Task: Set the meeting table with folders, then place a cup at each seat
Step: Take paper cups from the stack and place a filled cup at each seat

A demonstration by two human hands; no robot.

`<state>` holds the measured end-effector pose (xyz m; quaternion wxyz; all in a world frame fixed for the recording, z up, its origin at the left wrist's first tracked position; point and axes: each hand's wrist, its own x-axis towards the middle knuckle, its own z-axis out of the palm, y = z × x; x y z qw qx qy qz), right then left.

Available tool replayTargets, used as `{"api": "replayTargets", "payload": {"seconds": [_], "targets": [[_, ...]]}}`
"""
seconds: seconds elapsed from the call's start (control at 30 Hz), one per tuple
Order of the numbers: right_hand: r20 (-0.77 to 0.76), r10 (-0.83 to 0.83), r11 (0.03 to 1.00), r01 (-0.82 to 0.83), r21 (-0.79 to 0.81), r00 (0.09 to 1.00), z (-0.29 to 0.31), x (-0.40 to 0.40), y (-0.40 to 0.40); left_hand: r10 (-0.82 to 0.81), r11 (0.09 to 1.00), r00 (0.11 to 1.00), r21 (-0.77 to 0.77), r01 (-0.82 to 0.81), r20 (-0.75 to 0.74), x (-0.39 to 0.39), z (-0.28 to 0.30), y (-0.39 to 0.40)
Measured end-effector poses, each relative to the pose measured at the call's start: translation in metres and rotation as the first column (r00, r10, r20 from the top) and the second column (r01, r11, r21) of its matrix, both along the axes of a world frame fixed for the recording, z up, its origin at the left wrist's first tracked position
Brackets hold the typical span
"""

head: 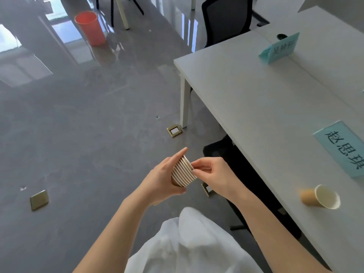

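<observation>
A stack of nested brown paper cups (183,172) lies sideways in my left hand (163,178), which grips it from the left above the floor. My right hand (210,172) pinches the rim of the outermost cup at the stack's right end. One brown paper cup (320,197) stands on the white meeting table (246,91) near its front edge, beside a blue name card (342,148). A second blue name card (279,48) stands farther along the table. No folders are in view.
A black office chair (226,20) stands at the table's far end and another chair (220,150) is tucked under the table beside my hands. On the grey floor are a red bin (90,28) and brass floor sockets (174,131), (39,200).
</observation>
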<state>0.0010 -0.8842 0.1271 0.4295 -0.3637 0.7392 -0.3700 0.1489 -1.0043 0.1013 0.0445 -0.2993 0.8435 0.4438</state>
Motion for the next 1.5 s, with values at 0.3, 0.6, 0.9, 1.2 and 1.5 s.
{"api": "replayTargets", "payload": {"seconds": [0.3,0.6,0.9,1.2,1.5], "targets": [[-0.049,0.04,0.999,-0.04,0.001,0.998,-0.008,-0.03,-0.13,0.122,0.991,0.992,0.056,-0.119,-0.044,-0.022,-0.012,-0.117],[-0.048,0.096,0.995,-0.097,-0.014,0.994,0.011,-0.117,-0.288,0.195,0.98,0.98,0.035,-0.194,-0.031,-0.098,0.016,-0.264],[-0.069,-0.216,0.976,0.214,-0.028,0.974,0.001,-0.209,-0.377,0.184,0.982,0.982,0.042,-0.185,0.032,-0.156,0.012,-0.371],[-0.076,-0.516,0.851,0.52,0.067,0.853,-0.029,-0.269,-0.436,0.079,0.994,0.996,0.076,-0.081,0.033,-0.243,-0.013,-0.503],[-0.229,-0.628,0.737,0.663,0.132,0.744,-0.041,-0.327,-0.552,-0.163,0.985,0.987,0.066,0.162,0.006,-0.355,-0.011,-0.658]]}}
